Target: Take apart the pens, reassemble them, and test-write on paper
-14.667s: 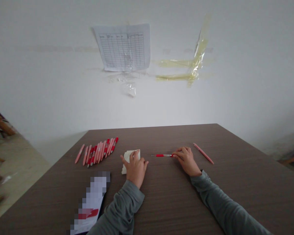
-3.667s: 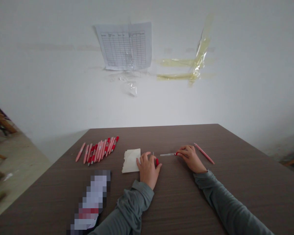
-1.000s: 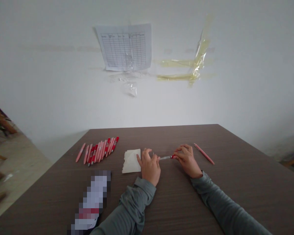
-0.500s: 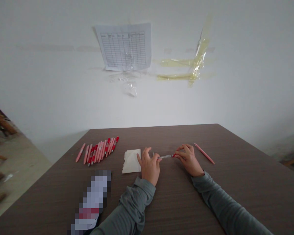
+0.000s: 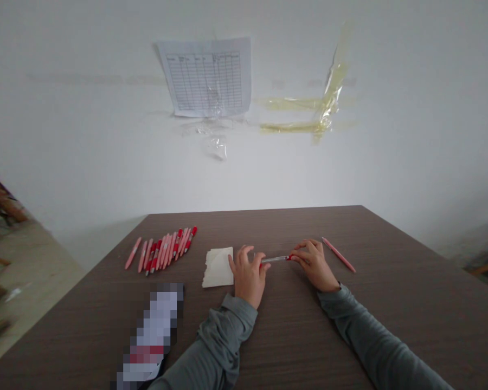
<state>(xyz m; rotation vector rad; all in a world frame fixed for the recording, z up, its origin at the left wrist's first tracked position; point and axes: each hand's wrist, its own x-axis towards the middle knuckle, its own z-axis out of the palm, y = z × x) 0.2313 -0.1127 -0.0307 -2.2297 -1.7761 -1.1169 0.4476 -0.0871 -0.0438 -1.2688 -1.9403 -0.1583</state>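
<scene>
Slim clear-barrelled plastic pen with red ends [image 5: 275,259], held between the two hands above or on the dark brown wood-grain table [image 5: 284,336]; contact with the tabletop cannot be told. Long axis about 9 to 3 o'clock, 3 o'clock end a touch farther away. Person's left hand [image 5: 250,279]: thumb and index pinch the 9 o'clock end, other fingers spread; pen lies at its 2 o'clock. Right hand [image 5: 315,265]: fingertips closed on the red 3 o'clock end; pen at its 9 o'clock. Neither hand is nearer, both at an end, clear middle exposed. Cream paper with torn edge [image 5: 217,271] at the left hand's 9 o'clock, little finger by its edge, touch unclear. Single pink pen [image 5: 339,254] near the right hand, 2 o'clock, slanting 10 to 4. Row of pink and red pens [image 5: 165,250] at 9 o'clock, past the paper. Pixelated white-and-red item [image 5: 152,330], 8 o'clock, nature unclear.
</scene>
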